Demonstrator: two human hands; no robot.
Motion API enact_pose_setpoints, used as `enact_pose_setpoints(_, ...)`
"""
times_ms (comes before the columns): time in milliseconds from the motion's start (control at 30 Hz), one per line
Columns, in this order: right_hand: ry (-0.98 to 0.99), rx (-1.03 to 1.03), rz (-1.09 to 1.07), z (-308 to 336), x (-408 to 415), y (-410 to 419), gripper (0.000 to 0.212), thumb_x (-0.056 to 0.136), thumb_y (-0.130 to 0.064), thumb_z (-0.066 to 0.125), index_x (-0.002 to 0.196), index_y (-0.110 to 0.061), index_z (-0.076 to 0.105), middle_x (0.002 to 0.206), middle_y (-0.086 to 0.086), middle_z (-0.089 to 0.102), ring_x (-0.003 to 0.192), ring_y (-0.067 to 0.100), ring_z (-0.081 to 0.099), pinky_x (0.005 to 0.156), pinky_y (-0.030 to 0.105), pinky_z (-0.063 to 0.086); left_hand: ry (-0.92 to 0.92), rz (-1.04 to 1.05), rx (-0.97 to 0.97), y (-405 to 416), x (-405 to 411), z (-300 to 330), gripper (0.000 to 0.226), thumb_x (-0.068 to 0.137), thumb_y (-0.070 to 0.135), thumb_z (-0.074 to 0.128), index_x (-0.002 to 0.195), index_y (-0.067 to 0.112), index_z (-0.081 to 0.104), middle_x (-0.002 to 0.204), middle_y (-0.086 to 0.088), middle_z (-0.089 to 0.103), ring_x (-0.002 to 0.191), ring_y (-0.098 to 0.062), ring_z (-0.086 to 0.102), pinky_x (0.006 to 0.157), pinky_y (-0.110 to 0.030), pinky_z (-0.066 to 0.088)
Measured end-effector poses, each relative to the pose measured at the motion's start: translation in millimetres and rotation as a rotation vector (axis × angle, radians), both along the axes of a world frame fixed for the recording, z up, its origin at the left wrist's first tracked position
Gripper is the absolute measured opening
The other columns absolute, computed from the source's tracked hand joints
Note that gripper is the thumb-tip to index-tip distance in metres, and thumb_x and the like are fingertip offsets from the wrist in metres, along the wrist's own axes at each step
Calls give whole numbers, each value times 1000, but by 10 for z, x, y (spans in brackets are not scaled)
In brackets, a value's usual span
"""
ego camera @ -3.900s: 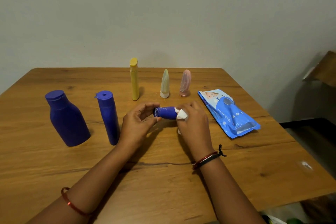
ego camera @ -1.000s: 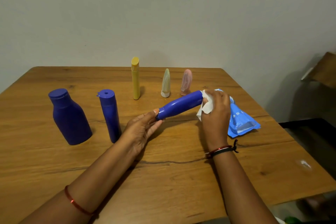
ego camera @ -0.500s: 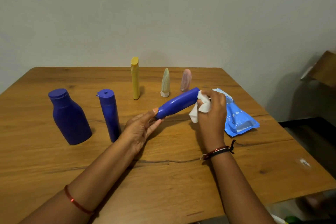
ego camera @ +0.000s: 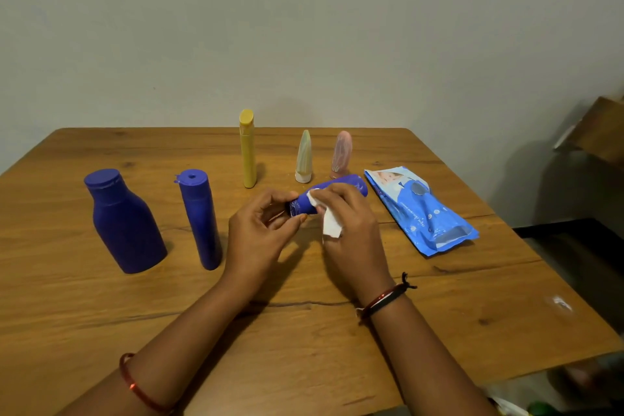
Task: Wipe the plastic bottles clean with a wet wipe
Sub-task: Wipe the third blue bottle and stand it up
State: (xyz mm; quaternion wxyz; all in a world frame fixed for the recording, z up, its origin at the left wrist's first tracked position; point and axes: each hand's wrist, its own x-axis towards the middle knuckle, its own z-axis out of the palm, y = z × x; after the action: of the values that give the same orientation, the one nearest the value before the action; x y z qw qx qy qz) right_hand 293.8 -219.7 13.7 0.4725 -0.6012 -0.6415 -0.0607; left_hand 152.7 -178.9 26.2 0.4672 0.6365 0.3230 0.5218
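A slim blue bottle [ego camera: 349, 186] lies nearly level in the air above the table's middle. My left hand [ego camera: 260, 230] pinches its near end between thumb and fingers. My right hand [ego camera: 351, 233] wraps a white wet wipe [ego camera: 329, 223] around the bottle close to that end, covering most of its body. Standing on the table are a wide blue bottle [ego camera: 123, 223], a tall blue bottle [ego camera: 201, 219], a yellow bottle [ego camera: 247, 149], a pale green tube [ego camera: 304, 157] and a pink tube [ego camera: 341, 154].
A blue pack of wet wipes [ego camera: 422, 209] lies flat to the right of my hands. The wooden table [ego camera: 304, 331] ends at a wall behind the bottles and at an edge on the right, with a dark floor and a cardboard box [ego camera: 601, 132] beyond.
My right hand slid the wipe along the bottle from its far end toward my left hand. The bottle's far end dropped lower, and my left hand curled more tightly around the near end.
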Motion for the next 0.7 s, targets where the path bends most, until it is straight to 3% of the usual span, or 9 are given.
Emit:
enact_pose_setpoints(167,212,-23,-316,13,383,50,32,86,1,56,114,-11,62,116,8,55,110,19,52,86,23,42,-37,-46,8,12,-18,-1,31,76,-7,72,100,11,65,107,-2,68,105,-10,66,82,-18,53)
enact_pose_setpoints(267,245,-46,-401,1,482,58,34,85,3,56,117,-9,61,119,10,54,111,18,51,86,20,40,-31,-74,2,21,-9,-21,31,75,-8,72,100,9,65,105,1,68,104,-9,66,79,-15,53)
enact_pose_setpoints(367,207,-28,-296,21,313,37,35,82,4,56,113,-11,61,116,6,53,104,9,47,83,22,45,-35,-84,-5,36,1,-39,31,74,-8,73,97,11,66,101,3,69,103,-8,67,79,-14,52)
enact_pose_setpoints(533,-28,-11,66,18,-73,-12,41,75,3,64,114,-11,63,113,4,54,107,16,52,92,21,42,-30,-72,-38,66,-3,-92,31,75,-8,73,93,17,66,101,2,70,103,-12,67,82,-22,55)
enact_pose_setpoints(700,50,-65,-98,39,138,-1,44,74,6,61,114,-11,62,116,6,54,108,17,50,88,24,43,-19,-71,-29,57,-2,-70,30,73,-8,74,91,15,66,103,-1,70,103,-8,67,81,-17,53)
